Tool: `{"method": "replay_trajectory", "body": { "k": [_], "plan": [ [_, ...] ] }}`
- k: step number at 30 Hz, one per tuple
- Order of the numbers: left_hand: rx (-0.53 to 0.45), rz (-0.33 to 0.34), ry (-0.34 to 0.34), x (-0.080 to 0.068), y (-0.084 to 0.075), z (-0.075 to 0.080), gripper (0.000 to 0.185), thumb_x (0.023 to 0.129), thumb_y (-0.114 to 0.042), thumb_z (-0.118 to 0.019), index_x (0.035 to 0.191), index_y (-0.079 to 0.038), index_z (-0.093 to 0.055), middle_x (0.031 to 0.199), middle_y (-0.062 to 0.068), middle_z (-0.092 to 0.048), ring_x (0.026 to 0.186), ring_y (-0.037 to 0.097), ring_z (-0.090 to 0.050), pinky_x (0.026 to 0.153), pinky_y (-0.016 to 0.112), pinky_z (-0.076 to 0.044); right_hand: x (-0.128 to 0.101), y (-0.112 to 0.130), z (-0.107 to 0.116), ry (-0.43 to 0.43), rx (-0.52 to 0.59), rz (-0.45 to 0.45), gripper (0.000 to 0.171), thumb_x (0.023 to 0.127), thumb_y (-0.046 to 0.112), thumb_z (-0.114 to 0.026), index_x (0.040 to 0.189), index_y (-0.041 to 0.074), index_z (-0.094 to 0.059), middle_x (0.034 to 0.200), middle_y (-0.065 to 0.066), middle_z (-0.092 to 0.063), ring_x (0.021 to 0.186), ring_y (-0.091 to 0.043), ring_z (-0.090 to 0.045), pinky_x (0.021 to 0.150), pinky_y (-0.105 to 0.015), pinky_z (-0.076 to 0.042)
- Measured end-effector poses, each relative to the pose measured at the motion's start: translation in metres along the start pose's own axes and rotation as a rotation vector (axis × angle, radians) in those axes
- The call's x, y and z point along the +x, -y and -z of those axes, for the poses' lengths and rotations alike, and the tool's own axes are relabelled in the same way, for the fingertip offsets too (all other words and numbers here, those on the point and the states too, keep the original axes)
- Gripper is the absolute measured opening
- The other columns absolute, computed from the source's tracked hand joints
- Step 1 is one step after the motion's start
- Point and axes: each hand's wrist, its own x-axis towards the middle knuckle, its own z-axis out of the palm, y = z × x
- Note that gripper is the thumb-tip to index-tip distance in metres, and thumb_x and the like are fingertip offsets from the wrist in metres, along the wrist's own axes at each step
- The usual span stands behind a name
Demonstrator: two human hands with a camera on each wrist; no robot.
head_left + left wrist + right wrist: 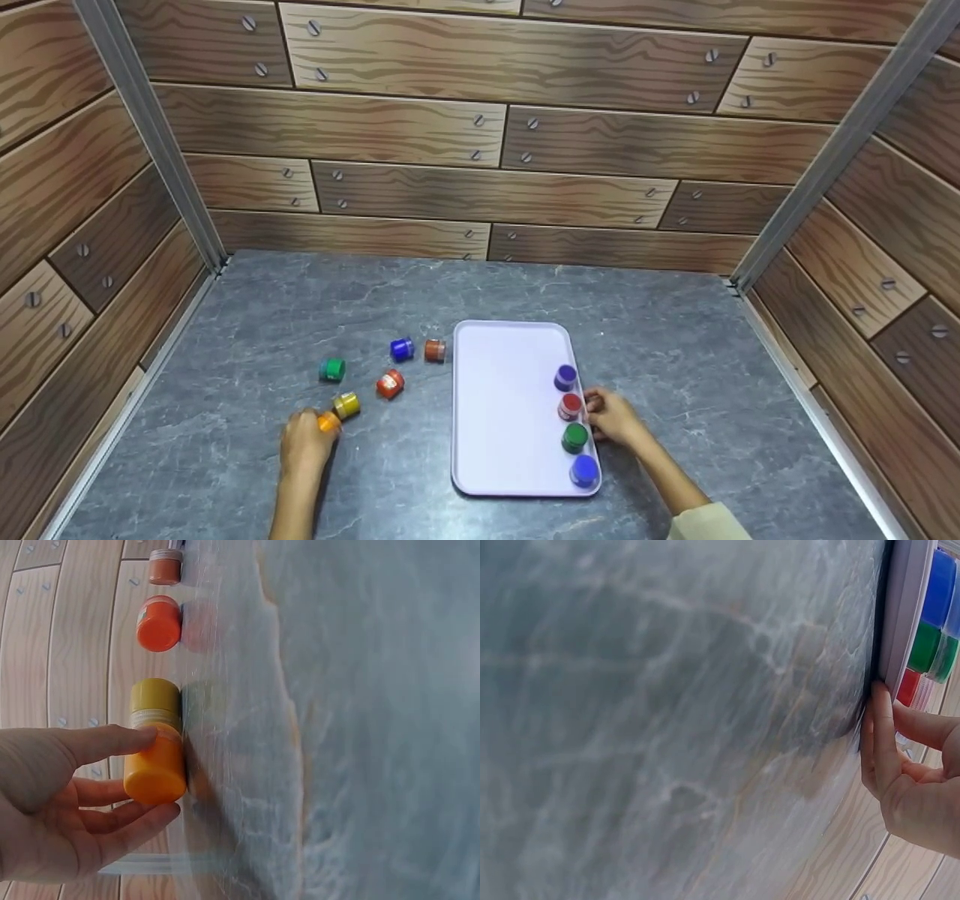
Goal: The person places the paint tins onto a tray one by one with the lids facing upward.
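Observation:
My left hand (306, 442) pinches an orange paint jar (154, 772) between thumb and fingers, low over the grey table on the left. Touching or nearly touching it is a yellow paint jar (346, 405). At the tray's right side, my right hand (616, 417) holds the rim of the lilac tray (502, 405), thumb and fingers on either side in the right wrist view. Inside along that edge stand a purple jar (565, 377), a red jar (569, 406), a green jar (575, 437) and a blue jar (584, 470).
Left of the tray, more paint jars lie on the table: brown (434, 350), blue (402, 349), red-orange (390, 383) and green (332, 369). Wood-patterned walls (480, 135) with metal corner posts (150, 127) enclose the back and sides.

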Motion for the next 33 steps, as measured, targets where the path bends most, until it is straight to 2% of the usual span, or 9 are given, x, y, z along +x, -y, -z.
{"method": "replay_trajectory", "body": {
  "k": [8,13,20,24,30,33],
  "plan": [
    [0.01,-0.01,-0.012,0.0,0.002,-0.002,0.025,0.067,-0.003,-0.07,0.082,0.012,-0.058,0.073,0.021,-0.053,0.073,0.041,-0.054,0.065,0.049,-0.042,0.0,0.0,0.0,0.023,0.01,0.018,0.028,0.074,-0.018,-0.054,0.101,-0.012,-0.052,0.075,-0.005,-0.049,0.065,-0.018,-0.052,0.046,-0.035,-0.052],
    [0.011,-0.005,-0.003,0.0,0.001,-0.002,0.026,0.068,-0.003,-0.072,0.083,0.013,-0.058,0.074,0.022,-0.054,0.075,0.042,-0.054,0.066,0.049,-0.043,0.0,0.0,-0.001,0.016,0.005,0.0,0.03,0.073,-0.017,-0.054,0.102,-0.012,-0.052,0.074,-0.005,-0.049,0.066,-0.018,-0.052,0.047,-0.034,-0.052],
    [-0.004,-0.023,-0.032,-0.004,0.0,0.002,0.025,0.068,-0.003,-0.073,0.081,0.013,-0.058,0.073,0.022,-0.055,0.071,0.042,-0.055,0.063,0.049,-0.043,0.0,0.001,-0.002,0.001,0.005,-0.036,0.031,0.073,-0.018,-0.053,0.103,-0.012,-0.052,0.074,-0.005,-0.049,0.066,-0.018,-0.052,0.048,-0.035,-0.053],
    [-0.009,-0.053,-0.05,-0.005,-0.006,0.004,0.028,0.067,-0.003,-0.074,0.083,0.014,-0.059,0.074,0.024,-0.056,0.071,0.042,-0.055,0.063,0.049,-0.043,0.001,0.002,-0.002,-0.008,0.013,-0.046,0.03,0.074,-0.018,-0.054,0.103,-0.011,-0.052,0.074,-0.005,-0.048,0.065,-0.017,-0.052,0.047,-0.034,-0.052],
    [-0.044,-0.064,-0.07,-0.007,-0.019,0.006,0.03,0.068,-0.002,-0.074,0.089,0.014,-0.06,0.081,0.026,-0.058,0.077,0.041,-0.056,0.067,0.048,-0.045,0.001,0.002,-0.001,0.001,0.026,-0.036,0.03,0.074,-0.018,-0.054,0.104,-0.013,-0.051,0.074,-0.006,-0.049,0.066,-0.017,-0.052,0.048,-0.035,-0.053],
    [-0.074,-0.093,-0.108,-0.009,-0.026,0.004,0.029,0.068,-0.001,-0.074,0.089,0.012,-0.06,0.082,0.026,-0.058,0.079,0.042,-0.056,0.068,0.049,-0.046,0.002,0.0,-0.001,-0.001,0.015,-0.032,0.03,0.074,-0.017,-0.055,0.104,-0.013,-0.052,0.074,-0.006,-0.049,0.066,-0.017,-0.052,0.048,-0.035,-0.053]
  ]
}}
